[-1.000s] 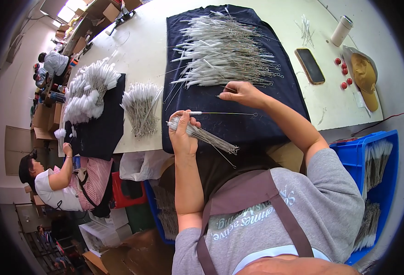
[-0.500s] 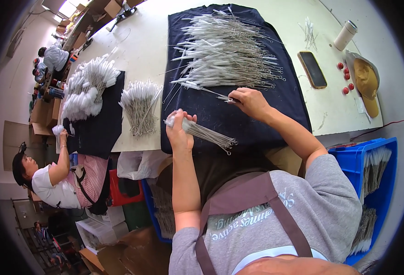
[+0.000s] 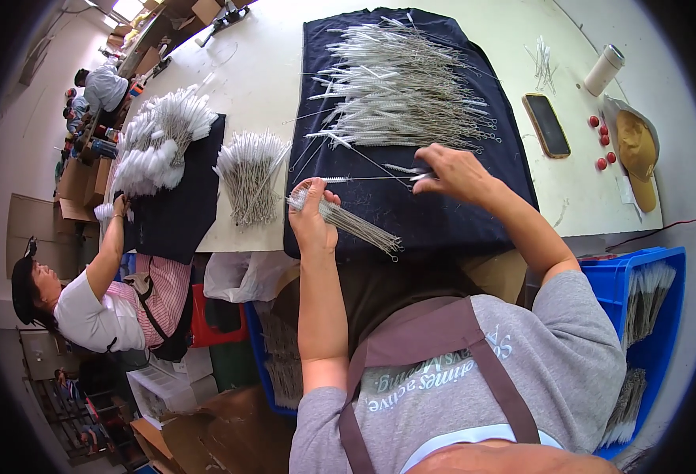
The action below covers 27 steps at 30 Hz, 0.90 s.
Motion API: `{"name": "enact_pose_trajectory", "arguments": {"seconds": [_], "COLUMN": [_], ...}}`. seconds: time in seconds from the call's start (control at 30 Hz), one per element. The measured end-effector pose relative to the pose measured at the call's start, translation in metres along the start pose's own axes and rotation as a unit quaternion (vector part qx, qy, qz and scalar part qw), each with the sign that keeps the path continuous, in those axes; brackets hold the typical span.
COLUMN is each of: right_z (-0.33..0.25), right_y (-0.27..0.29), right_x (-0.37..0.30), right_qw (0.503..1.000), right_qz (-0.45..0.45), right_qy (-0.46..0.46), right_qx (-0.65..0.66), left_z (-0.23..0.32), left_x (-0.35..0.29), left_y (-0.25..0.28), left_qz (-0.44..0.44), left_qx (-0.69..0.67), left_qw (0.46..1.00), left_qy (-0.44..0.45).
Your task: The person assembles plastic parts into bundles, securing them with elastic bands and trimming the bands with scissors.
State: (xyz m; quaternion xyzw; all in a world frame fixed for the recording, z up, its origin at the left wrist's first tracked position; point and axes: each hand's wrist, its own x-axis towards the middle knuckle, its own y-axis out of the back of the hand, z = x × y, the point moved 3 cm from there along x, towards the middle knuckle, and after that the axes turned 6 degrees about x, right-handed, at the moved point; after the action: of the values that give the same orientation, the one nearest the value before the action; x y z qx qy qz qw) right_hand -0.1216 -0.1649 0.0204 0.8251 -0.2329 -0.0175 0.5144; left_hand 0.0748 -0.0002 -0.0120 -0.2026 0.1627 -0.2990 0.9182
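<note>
The left hand (image 3: 314,225) has its fingers curled tightly round a bundle of white-bristled wire brushes (image 3: 357,227), bristles in the grip and looped wire ends slanting out to the right. Between thumb and fingertips the same hand pinches one single brush (image 3: 373,178), its wire pointing right toward the other hand; whether its end touches there I cannot tell. The right hand (image 3: 457,175) has its fingers drawn together on a pale slim piece (image 3: 421,176), too small to identify. Just beyond and left of these fingers, a loose brush (image 3: 364,158) slants down from the big brush pile (image 3: 411,87), whose near edge lies close above both hands. Under the fingers is a dark cloth (image 3: 474,221); its surface shows between the hands and as a broad strip from the right forearm down to its front edge, giving room to move. Left of the left fingers, past the cloth's side edge, a smaller brush heap (image 3: 253,178) lies on the pale desk (image 3: 589,193). To the right of the right fingers, beyond the cloth's other edge, lie a phone (image 3: 546,125), red balls (image 3: 604,141) and a tan cap (image 3: 636,150), with a bottle (image 3: 603,71) farther off.
</note>
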Motion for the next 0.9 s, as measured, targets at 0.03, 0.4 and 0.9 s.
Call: {"name": "enact_pose_trajectory", "arguments": {"seconds": [0.03,0.4,0.9], "right_z": [0.001,-0.051,-0.055], "right_y": [0.006,-0.004,-0.009], "right_x": [-0.001,0.020,0.024], "right_qw": [0.999,0.989,0.985], "right_qz": [0.005,0.049,-0.004], "right_qy": [-0.043,0.114,0.064], "right_qx": [0.014,0.082,0.161], "left_z": [0.000,0.008,0.009], "left_x": [-0.003,-0.027,-0.031], "left_y": [-0.001,-0.021,-0.020], "left_qz": [-0.005,-0.051,-0.074], "left_qx": [-0.004,0.018,0.007], "left_qw": [1.000,0.998,0.996], "left_qy": [-0.005,-0.029,-0.050]}}
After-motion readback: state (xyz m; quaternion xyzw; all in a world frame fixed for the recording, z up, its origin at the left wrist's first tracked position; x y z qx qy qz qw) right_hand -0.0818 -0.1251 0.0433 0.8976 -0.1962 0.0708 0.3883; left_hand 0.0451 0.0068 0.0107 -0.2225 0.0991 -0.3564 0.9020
